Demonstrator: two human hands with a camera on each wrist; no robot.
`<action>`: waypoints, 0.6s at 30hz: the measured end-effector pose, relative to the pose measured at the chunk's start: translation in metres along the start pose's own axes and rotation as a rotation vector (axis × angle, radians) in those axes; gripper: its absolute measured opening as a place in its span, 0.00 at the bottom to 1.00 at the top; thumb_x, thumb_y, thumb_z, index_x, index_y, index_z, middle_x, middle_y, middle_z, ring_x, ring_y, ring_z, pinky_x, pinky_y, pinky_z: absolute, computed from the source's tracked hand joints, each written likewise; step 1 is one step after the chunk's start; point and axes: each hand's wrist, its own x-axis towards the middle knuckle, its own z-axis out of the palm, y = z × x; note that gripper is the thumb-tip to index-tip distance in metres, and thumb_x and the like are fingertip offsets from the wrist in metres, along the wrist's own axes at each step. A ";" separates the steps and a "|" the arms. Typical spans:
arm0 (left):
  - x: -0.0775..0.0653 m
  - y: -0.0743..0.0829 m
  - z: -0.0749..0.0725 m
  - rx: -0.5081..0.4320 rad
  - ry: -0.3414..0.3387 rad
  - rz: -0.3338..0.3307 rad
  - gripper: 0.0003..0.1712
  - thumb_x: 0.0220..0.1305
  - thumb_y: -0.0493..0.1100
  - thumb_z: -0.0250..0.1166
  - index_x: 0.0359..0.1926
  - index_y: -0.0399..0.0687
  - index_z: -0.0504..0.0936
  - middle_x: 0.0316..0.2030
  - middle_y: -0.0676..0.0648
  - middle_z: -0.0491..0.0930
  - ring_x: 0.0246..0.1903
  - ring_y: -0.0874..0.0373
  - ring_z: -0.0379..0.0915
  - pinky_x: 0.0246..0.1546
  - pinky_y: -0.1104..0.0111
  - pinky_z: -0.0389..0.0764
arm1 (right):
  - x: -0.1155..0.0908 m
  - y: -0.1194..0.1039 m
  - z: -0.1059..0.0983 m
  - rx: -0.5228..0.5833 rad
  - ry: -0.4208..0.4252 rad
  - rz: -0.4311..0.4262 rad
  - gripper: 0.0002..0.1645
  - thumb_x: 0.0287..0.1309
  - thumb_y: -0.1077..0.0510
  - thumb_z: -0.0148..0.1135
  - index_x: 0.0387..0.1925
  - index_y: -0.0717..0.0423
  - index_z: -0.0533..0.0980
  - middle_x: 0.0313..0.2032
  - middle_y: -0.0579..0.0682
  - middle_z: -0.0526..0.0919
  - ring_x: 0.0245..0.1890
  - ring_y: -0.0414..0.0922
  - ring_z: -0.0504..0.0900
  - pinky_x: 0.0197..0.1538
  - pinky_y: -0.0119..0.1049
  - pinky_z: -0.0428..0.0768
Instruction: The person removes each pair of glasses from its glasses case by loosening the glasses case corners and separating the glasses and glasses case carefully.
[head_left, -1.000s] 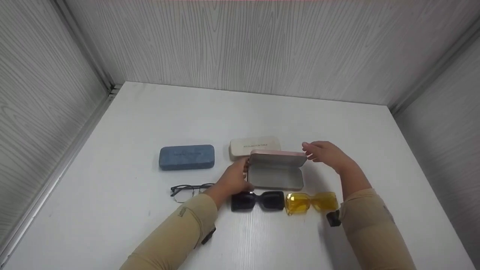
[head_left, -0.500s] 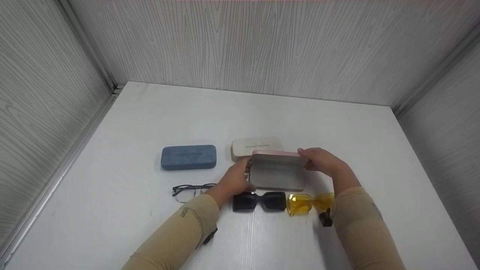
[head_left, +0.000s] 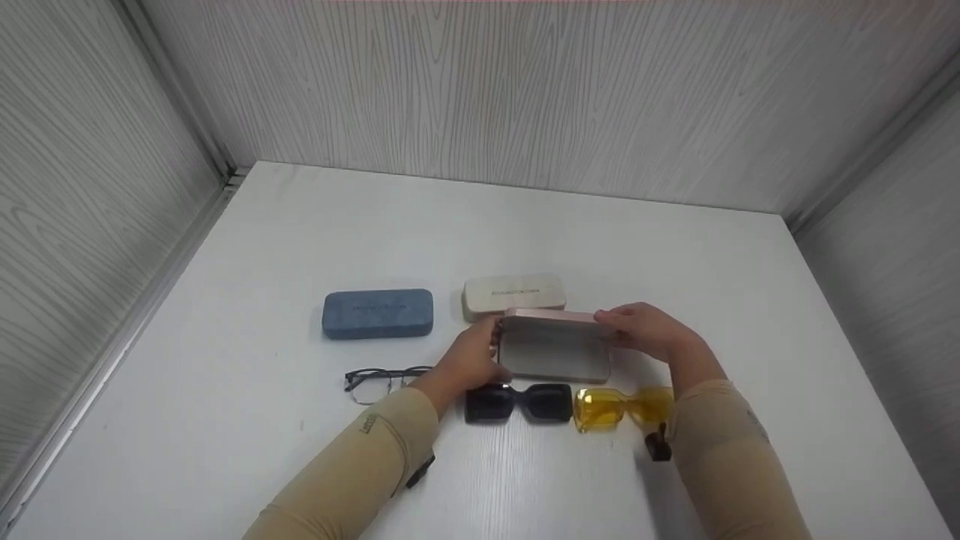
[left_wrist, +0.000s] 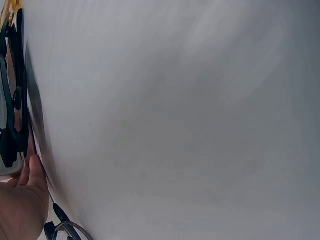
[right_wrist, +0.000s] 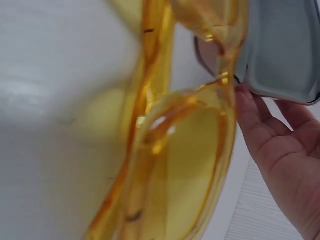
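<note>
A pink glasses case (head_left: 555,356) with a grey lining stands partly open in the middle of the table. My left hand (head_left: 471,356) grips its left end, thumb at the front edge. At the right end of the raised lid, my right hand (head_left: 645,328) pinches the edge; some of its fingers are hidden behind the lid in the head view. Dark sunglasses (head_left: 546,403) lie just in front of the case. To their right are yellow sunglasses (head_left: 600,407), which fill much of the right wrist view. Black-framed eyeglasses (head_left: 373,384) lie left of my left hand, partly covered by it.
A blue glasses case (head_left: 377,313) lies shut at the back left. Directly behind the pink case sits a cream glasses case (head_left: 514,294), also shut. Wood-grain panels (head_left: 480,90) border the white table (head_left: 300,232) at the back and sides.
My right hand has come in from the right and taken hold of the pink case's lid. The lid now tilts lower toward me. My left hand keeps its place on the case.
</note>
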 end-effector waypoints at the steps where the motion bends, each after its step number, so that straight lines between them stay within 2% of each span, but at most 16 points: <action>1: 0.000 0.000 0.000 0.000 -0.001 0.000 0.53 0.36 0.34 0.74 0.66 0.44 0.57 0.57 0.43 0.68 0.54 0.53 0.69 0.53 0.67 0.73 | 0.000 0.002 0.000 -0.016 0.008 -0.001 0.48 0.39 0.28 0.61 0.55 0.56 0.70 0.56 0.53 0.71 0.58 0.51 0.68 0.62 0.47 0.66; 10: 0.002 -0.003 0.001 0.002 -0.013 -0.044 0.56 0.37 0.34 0.75 0.67 0.45 0.54 0.59 0.44 0.66 0.56 0.53 0.67 0.55 0.66 0.72 | -0.001 0.011 0.006 -0.101 0.077 -0.033 0.44 0.32 0.24 0.62 0.50 0.43 0.76 0.51 0.46 0.75 0.56 0.49 0.70 0.62 0.55 0.62; 14: 0.002 -0.003 0.000 0.007 -0.014 -0.045 0.56 0.37 0.35 0.75 0.67 0.45 0.54 0.59 0.44 0.66 0.56 0.53 0.67 0.55 0.66 0.71 | -0.003 0.014 0.008 -0.133 0.102 -0.066 0.42 0.32 0.23 0.61 0.50 0.38 0.77 0.52 0.44 0.75 0.56 0.49 0.69 0.62 0.57 0.62; 18: 0.003 -0.004 0.000 0.008 -0.011 -0.029 0.56 0.37 0.35 0.74 0.67 0.44 0.54 0.59 0.44 0.67 0.56 0.53 0.67 0.56 0.66 0.71 | -0.006 0.015 0.010 -0.144 0.127 -0.070 0.43 0.32 0.24 0.62 0.51 0.38 0.76 0.53 0.45 0.73 0.57 0.50 0.67 0.61 0.58 0.61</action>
